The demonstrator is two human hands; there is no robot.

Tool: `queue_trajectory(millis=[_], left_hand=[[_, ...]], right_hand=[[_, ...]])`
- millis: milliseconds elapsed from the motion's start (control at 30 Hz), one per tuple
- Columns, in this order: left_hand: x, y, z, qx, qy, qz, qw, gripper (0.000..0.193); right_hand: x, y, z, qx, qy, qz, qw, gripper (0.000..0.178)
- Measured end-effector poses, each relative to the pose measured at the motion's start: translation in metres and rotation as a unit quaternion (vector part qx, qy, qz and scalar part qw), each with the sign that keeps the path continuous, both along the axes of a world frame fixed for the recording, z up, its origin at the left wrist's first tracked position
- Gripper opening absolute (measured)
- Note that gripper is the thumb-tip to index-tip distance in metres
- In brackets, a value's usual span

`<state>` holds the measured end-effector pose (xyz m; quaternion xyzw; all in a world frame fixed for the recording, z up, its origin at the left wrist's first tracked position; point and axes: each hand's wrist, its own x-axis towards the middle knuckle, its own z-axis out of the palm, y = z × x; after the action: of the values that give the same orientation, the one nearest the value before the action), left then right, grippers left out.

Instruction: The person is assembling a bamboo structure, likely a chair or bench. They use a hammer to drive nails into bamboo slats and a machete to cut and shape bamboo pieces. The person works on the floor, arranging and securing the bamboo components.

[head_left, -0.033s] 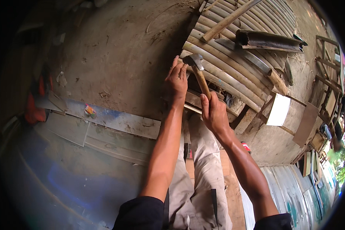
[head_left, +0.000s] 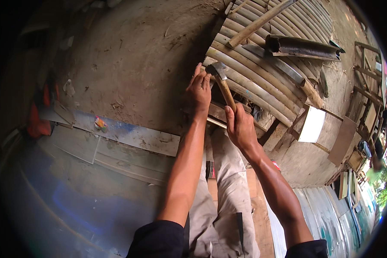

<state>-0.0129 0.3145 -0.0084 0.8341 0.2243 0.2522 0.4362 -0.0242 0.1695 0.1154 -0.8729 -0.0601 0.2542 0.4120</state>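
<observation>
My right hand (head_left: pixel 242 129) is wrapped round the lower wooden handle of a hammer (head_left: pixel 225 91). The hammer's metal head is beside the left fingertips, above the near left corner of a bamboo-slat platform (head_left: pixel 262 93). At that corner my left hand (head_left: pixel 198 91) has its thumb and fingers drawn together; whatever they pinch, if anything, is too small to make out. On the slats to the right lies a machete (head_left: pixel 287 70) with a wooden handle. Beyond it rest a dark, hollow, trough-like piece (head_left: pixel 303 47) and a long wooden pole (head_left: pixel 262 23).
Bare earth ground (head_left: pixel 129 64) stretches left of the platform. Metal sheets (head_left: pixel 94 206) lie at the lower left, with corrugated sheets (head_left: pixel 322 215) at the lower right. A white panel (head_left: pixel 312 124) and a brown board (head_left: pixel 343 141) are right of the platform, near wooden frames (head_left: pixel 367 73).
</observation>
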Motion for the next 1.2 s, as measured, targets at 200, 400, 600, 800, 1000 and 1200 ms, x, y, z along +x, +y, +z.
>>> queue_trajectory(millis=[200, 400, 600, 800, 1000, 1200], left_hand=[[0.000, 0.000, 0.002, 0.013, -0.029, 0.005, 0.999, 0.009], [0.004, 0.001, 0.000, -0.037, -0.002, 0.007, 0.999, 0.013], [0.005, 0.002, -0.002, -0.010, -0.022, 0.009, 1.000, 0.008], [0.003, 0.002, 0.000, -0.102, 0.000, 0.007, 0.995, 0.011], [0.005, 0.010, 0.004, -0.086, -0.029, -0.014, 0.996, 0.010], [0.006, 0.011, 0.009, -0.104, -0.005, -0.010, 0.994, 0.011]], right_hand=[[0.001, 0.006, -0.008, -0.015, -0.013, 0.009, 1.000, 0.023], [0.004, 0.008, -0.005, -0.023, -0.027, 0.014, 0.999, 0.024], [0.008, 0.011, -0.004, -0.050, -0.007, 0.027, 0.998, 0.024], [0.011, 0.010, 0.009, -0.057, 0.003, 0.015, 0.998, 0.025], [0.009, -0.004, 0.025, -0.034, 0.000, -0.029, 0.999, 0.026], [-0.001, -0.007, 0.022, -0.034, -0.002, -0.057, 0.998, 0.025]])
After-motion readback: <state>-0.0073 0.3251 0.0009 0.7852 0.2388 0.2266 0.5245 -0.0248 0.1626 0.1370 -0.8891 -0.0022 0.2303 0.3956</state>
